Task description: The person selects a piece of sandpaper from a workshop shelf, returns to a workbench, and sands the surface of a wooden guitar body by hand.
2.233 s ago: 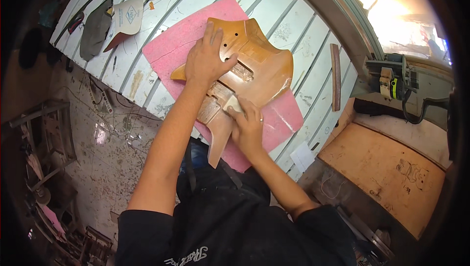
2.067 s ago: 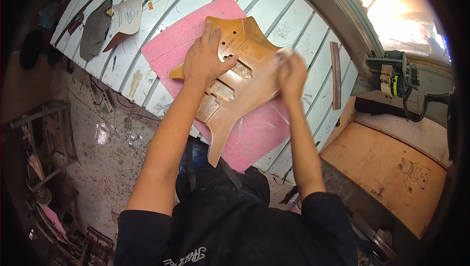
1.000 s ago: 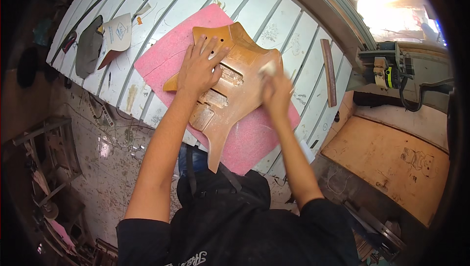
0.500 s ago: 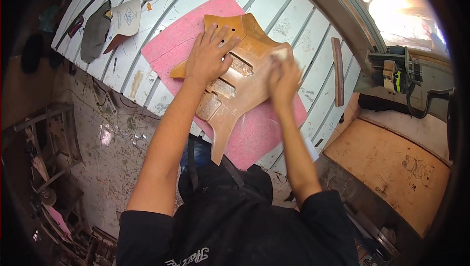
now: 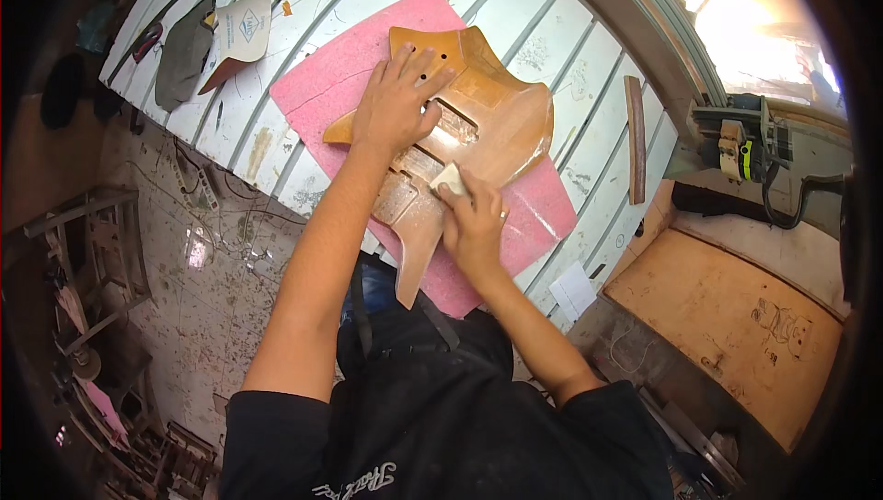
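Note:
An electric guitar body (image 5: 506, 123) of bare and amber-tinted wood lies on a pink foam pad (image 5: 340, 77), its routed cavities facing up. My left hand (image 5: 397, 106) rests flat on its upper part, fingers spread near the small drilled holes. Lower down, my right hand (image 5: 475, 224) grips a pale folded piece of sandpaper (image 5: 448, 178) against the wood beside the lower cavity. Fine pale dust speckles the surface around that cavity. My right fingers partly cover the sandpaper.
The white slatted bench (image 5: 262, 146) carries a curled sandpaper sheet (image 5: 246, 35) and a dark grey cloth-like item (image 5: 184, 57) at left. A brown wooden strip (image 5: 635, 137) lies at right, near a white paper (image 5: 573, 291). A clamped machine (image 5: 736, 137) stands beyond the bench's right end.
My right hand has swept with the sandpaper from the body's right edge down and left to the lower cavity. My left hand stays in place on the wood.

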Available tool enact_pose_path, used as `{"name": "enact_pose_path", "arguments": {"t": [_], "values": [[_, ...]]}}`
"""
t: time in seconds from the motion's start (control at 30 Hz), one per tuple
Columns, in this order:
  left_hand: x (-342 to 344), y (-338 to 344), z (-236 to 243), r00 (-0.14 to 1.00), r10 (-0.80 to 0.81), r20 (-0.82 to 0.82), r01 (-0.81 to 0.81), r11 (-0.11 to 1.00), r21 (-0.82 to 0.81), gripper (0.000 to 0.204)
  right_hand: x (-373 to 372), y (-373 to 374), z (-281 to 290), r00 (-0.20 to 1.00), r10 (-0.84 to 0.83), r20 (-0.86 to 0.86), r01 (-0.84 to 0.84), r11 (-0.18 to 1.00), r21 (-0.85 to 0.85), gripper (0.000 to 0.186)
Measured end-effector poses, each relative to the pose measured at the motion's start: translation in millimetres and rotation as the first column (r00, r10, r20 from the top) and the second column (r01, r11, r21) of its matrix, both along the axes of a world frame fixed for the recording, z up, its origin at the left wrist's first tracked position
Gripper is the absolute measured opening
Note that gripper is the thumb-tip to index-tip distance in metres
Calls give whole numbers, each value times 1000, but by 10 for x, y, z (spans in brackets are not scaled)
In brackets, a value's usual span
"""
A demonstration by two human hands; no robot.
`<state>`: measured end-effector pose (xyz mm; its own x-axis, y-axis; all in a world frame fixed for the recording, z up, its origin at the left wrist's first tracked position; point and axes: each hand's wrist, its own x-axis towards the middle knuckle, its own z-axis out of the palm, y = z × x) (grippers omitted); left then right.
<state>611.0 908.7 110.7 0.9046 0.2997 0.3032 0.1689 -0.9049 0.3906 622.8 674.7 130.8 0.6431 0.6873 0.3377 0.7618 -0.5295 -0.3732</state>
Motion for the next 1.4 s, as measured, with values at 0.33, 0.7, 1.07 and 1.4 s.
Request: {"name": "enact_pose_path", "arguments": {"t": [0.33,0.7,1.07,1.4], "values": [[11,3,10,1000,5,-18,-4,1000,17,54,90,-21,-87,992,-87,-89,86,996,-8,29],[22,14,-19,998,8,-65,-7,1000,16,54,275,-94,-264,997,-28,-66,33,997,73,30],[25,24,3,1000,15,22,-15,1000,14,53,233,45,-151,998,-62,-1,62,995,80,20],[2,-2,-2,1000,14,13,-14,1000,6,54,497,32,-349,971,-234,47,231,971,65,20]]}}
